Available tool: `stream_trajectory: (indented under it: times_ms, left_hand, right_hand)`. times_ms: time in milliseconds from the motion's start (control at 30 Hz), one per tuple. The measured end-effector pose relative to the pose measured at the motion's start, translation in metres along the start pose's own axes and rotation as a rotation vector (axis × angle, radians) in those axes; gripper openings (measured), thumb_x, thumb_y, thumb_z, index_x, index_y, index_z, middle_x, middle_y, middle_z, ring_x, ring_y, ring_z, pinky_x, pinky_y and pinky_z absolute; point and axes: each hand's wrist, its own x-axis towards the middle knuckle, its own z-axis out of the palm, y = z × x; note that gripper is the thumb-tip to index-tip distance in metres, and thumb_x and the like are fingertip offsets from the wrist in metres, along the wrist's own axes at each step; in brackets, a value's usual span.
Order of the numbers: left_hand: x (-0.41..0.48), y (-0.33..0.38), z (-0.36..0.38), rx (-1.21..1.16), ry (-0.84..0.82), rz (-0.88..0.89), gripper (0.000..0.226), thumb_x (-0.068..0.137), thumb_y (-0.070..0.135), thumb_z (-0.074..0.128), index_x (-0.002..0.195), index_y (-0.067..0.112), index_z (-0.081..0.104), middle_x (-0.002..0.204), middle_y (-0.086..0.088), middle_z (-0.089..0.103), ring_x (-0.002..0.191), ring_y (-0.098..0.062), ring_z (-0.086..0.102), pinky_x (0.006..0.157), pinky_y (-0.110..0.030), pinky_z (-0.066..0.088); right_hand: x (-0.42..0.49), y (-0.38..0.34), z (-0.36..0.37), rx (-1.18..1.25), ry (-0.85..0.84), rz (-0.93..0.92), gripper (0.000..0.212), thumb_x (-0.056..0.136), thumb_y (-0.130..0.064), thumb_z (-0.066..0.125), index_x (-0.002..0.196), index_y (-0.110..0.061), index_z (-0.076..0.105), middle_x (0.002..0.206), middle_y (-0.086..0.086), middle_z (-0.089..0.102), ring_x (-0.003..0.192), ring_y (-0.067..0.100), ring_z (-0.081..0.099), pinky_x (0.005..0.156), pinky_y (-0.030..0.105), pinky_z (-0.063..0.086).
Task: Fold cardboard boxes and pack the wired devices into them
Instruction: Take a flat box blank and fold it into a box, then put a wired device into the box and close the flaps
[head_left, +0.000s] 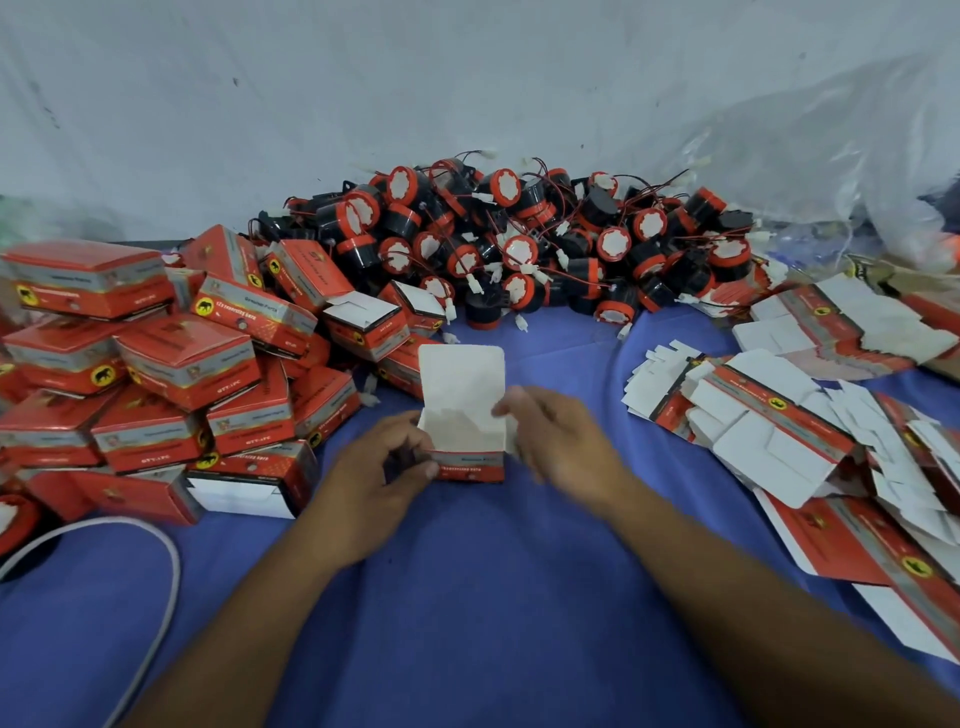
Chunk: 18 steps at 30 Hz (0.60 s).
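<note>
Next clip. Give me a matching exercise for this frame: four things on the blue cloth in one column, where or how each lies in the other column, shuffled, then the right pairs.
Things:
1. open box
2. wired devices
3. flat boxes
4. closed boxes

Place or state:
a. stacked at the left
b. heaped at the back
c. held at the centre, lid flap up
d. spread out at the right

Pairs: 1-c; 2-b; 3-d; 4-a

Blur smears the right hand (561, 441); how its fingers (511, 404) hold is unclear.
</note>
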Motion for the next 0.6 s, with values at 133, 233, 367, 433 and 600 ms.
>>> stream_trajectory:
  times_ms: [133,233,367,433,600]
  left_hand:
    - [-0.001,0.002,0.004,0.092,0.033,0.036,0.024,0.087,0.013,0.073,0.096,0.029,0.058,0.117,0.01,0.053,0.113,-0.012,0.049,0.096,-0.026,0.037]
    - [-0.002,0.002,0.006,0.096,0.055,0.076,0.031,0.085,0.014,0.076,0.105,0.028,0.056,0.116,0.011,0.052,0.115,-0.008,0.048,0.098,-0.022,0.036]
    - [0.001,0.001,0.005,0.079,0.073,0.084,0.034,0.082,0.017,0.079,0.104,0.03,0.056,0.114,0.008,0.051,0.111,-0.002,0.049,0.09,-0.009,0.036]
    - [0.001,0.0,0.005,0.086,0.057,0.09,0.036,0.081,0.021,0.079,0.105,0.033,0.055,0.119,0.01,0.051,0.116,-0.002,0.048,0.092,-0.007,0.034]
    - [0.0,-0.002,0.006,0.066,0.045,0.074,0.034,0.082,0.025,0.078,0.104,0.031,0.053,0.123,0.02,0.049,0.119,0.005,0.044,0.089,-0.004,0.034]
  right_hand:
    - [0.077,0.026,-0.048,-0.212,0.388,-0.002,0.017,0.1,-0.024,0.055,0.096,-0.011,0.064,0.082,0.006,0.067,0.074,0.019,0.059,0.074,0.033,0.05]
    - [0.132,0.05,-0.089,-0.483,0.509,0.102,0.043,0.094,-0.017,0.061,0.132,-0.001,0.049,0.132,0.021,0.052,0.119,0.036,0.049,0.099,0.043,0.042]
    - [0.177,0.068,-0.113,-0.645,0.439,0.203,0.068,0.089,-0.03,0.071,0.141,-0.004,0.037,0.144,0.026,0.038,0.128,0.049,0.04,0.107,0.054,0.038]
    - [0.185,0.075,-0.112,-0.617,0.449,0.187,0.061,0.088,-0.032,0.074,0.133,-0.006,0.043,0.136,0.025,0.044,0.12,0.049,0.047,0.101,0.054,0.043]
    - [0.172,0.071,-0.095,-0.63,0.463,0.06,0.043,0.083,-0.02,0.072,0.115,-0.005,0.048,0.116,0.021,0.057,0.102,0.042,0.056,0.079,0.044,0.045]
